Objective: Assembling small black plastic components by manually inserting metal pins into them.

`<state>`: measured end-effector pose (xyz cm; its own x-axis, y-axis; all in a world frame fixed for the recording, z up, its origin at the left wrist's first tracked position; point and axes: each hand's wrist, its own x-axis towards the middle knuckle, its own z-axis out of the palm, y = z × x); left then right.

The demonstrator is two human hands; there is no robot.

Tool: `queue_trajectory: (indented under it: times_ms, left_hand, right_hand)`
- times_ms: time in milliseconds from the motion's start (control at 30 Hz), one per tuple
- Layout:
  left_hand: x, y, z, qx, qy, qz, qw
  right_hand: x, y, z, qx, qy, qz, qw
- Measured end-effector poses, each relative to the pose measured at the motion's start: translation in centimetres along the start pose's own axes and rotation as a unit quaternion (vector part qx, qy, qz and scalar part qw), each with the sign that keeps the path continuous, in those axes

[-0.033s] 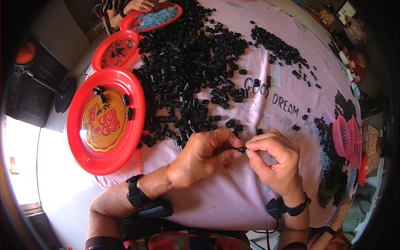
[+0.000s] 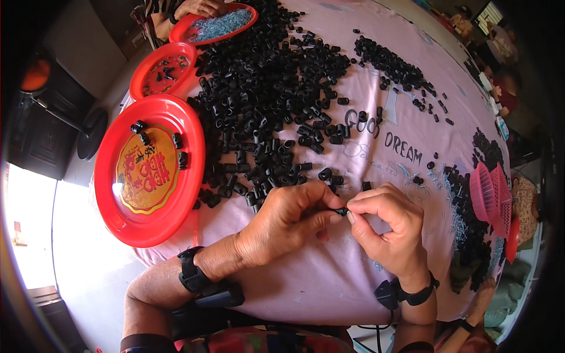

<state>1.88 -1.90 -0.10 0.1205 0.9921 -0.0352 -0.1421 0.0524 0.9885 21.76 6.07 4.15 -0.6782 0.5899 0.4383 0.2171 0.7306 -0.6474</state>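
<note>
Above the near part of the table, my left hand pinches a small black plastic sleeve between thumb and forefinger. The thumb and forefinger of my right hand close at the sleeve's right end, touching it; anything tiny between those fingertips is hidden. Just beyond my hands spreads a large heap of similar black sleeves. To the left, a red plate with a yellow centre carries several black pieces.
Behind the near plate stand a smaller red plate with small bits and another red plate of bluish pins, with another person's hand at it. A pink cloth covers the table. Pink baskets and more black pieces lie right.
</note>
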Motion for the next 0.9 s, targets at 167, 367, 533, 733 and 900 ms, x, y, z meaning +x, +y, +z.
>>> queue_trajectory:
  times_ms: [167,367,533,733,900]
  left_hand:
    - [-0.2,-0.3,0.4,0.06,0.02,0.033,0.997]
    - [-0.6,0.2,0.7,0.115,0.039,0.064,0.991]
    - [-0.7,0.5,0.8,0.132,0.047,0.049,0.989]
    - [-0.7,-0.1,0.8,0.184,0.041,0.085,0.978]
    - [-0.8,0.7,0.7,0.176,0.043,0.029,0.983]
  right_hand:
    - [0.0,-0.2,0.2,-0.032,0.008,-0.03,0.999]
    - [0.0,-0.4,0.4,-0.057,-0.001,-0.05,0.997]
    - [-0.1,-0.6,0.4,-0.081,-0.01,-0.063,0.995]
    - [-0.3,-0.2,0.7,-0.077,-0.005,-0.057,0.995]
    - [0.0,0.0,0.5,-0.016,-0.014,0.007,1.0]
